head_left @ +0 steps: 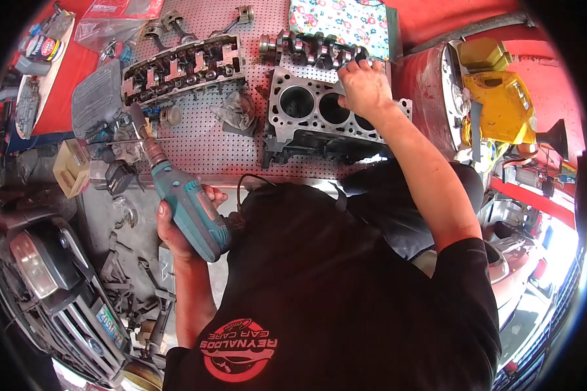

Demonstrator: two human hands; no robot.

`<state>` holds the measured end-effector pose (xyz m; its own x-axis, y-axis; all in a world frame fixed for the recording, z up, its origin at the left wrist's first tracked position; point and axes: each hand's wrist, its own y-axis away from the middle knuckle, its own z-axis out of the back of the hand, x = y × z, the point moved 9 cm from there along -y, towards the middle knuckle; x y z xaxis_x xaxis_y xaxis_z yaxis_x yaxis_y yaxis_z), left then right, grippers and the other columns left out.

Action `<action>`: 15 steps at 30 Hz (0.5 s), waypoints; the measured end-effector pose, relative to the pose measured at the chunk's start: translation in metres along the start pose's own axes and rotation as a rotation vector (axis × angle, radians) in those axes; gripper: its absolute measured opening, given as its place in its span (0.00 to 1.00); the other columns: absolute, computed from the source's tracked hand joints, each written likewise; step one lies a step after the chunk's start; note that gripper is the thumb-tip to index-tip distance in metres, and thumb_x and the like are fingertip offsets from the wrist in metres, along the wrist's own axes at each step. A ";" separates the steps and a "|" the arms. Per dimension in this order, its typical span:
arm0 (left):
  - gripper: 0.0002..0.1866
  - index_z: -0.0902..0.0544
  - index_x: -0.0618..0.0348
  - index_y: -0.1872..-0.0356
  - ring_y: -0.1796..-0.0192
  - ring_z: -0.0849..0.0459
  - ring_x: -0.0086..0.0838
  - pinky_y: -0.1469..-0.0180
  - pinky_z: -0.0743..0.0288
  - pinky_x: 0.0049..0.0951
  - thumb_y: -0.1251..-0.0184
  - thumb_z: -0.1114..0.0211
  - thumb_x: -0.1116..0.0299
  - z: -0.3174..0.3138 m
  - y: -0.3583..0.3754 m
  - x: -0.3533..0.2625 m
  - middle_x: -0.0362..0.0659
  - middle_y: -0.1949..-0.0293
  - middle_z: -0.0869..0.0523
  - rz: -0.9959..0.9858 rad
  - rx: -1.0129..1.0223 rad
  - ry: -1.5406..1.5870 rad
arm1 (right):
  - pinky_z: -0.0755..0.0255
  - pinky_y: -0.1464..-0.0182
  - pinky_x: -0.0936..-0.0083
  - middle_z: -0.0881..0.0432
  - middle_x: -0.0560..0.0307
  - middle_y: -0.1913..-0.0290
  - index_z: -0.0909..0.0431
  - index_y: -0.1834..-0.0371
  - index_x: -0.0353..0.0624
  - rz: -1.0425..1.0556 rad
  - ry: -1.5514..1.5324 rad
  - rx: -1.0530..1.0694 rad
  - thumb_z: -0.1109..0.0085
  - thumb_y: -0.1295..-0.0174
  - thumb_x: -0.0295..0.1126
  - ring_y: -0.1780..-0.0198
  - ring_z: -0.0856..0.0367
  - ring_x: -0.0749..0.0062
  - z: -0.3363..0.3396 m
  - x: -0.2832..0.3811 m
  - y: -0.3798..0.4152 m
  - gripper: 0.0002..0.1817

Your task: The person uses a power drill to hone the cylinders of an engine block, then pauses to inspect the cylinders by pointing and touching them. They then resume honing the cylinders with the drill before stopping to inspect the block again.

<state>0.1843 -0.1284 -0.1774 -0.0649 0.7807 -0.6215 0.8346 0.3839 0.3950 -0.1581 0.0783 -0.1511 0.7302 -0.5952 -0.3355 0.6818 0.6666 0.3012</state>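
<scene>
My left hand [176, 228] is wrapped round a teal power drill [189, 205], its chuck pointing up and left toward the perforated bench. On the bench, a grey engine block [316, 104] shows round cylinder bores. My right hand [366, 88] rests over the block's top right part, fingers bent toward the crankshaft [316, 49] behind it; whether anything is under the fingers is hidden. A cylinder head [182, 70] with valve springs lies to the left of the block. Between them sits a crumpled plastic bag [237, 112].
Pistons with rods [176, 23] lie at the bench's back. A floral cloth [339, 23] is behind the crankshaft. Yellow containers [499, 98] stand at right. At left are a grey tray [96, 98] and a small yellow box [72, 168]; a vehicle front [65, 293] is at lower left.
</scene>
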 end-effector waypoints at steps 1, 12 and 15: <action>0.47 0.25 0.69 0.37 0.49 0.16 0.45 0.36 0.25 0.56 0.36 0.40 0.29 0.001 0.000 0.000 0.55 0.54 0.15 -0.003 -0.003 0.003 | 0.33 0.33 0.56 0.15 0.55 0.43 0.16 0.46 0.47 0.002 0.004 0.002 0.24 0.46 0.49 0.35 0.21 0.60 -0.001 0.001 -0.001 0.28; 0.45 0.22 0.69 0.42 0.49 0.16 0.45 0.37 0.24 0.55 0.35 0.41 0.29 0.002 -0.002 -0.004 0.55 0.55 0.15 -0.032 -0.027 -0.012 | 0.33 0.34 0.57 0.15 0.57 0.46 0.16 0.46 0.49 0.044 0.010 -0.053 0.25 0.44 0.48 0.38 0.20 0.61 -0.005 0.002 -0.004 0.25; 0.44 0.23 0.71 0.42 0.52 0.15 0.45 0.39 0.22 0.54 0.34 0.41 0.32 0.002 -0.003 -0.005 0.55 0.58 0.15 -0.041 -0.063 -0.003 | 0.27 0.39 0.56 0.13 0.54 0.47 0.16 0.46 0.48 -0.016 -0.166 -0.259 0.27 0.42 0.44 0.44 0.15 0.56 0.006 -0.012 0.007 0.22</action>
<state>0.1825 -0.1344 -0.1767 -0.0967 0.7622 -0.6401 0.7950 0.4461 0.4111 -0.1619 0.0870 -0.1402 0.7313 -0.6574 -0.1816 0.6747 0.7362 0.0520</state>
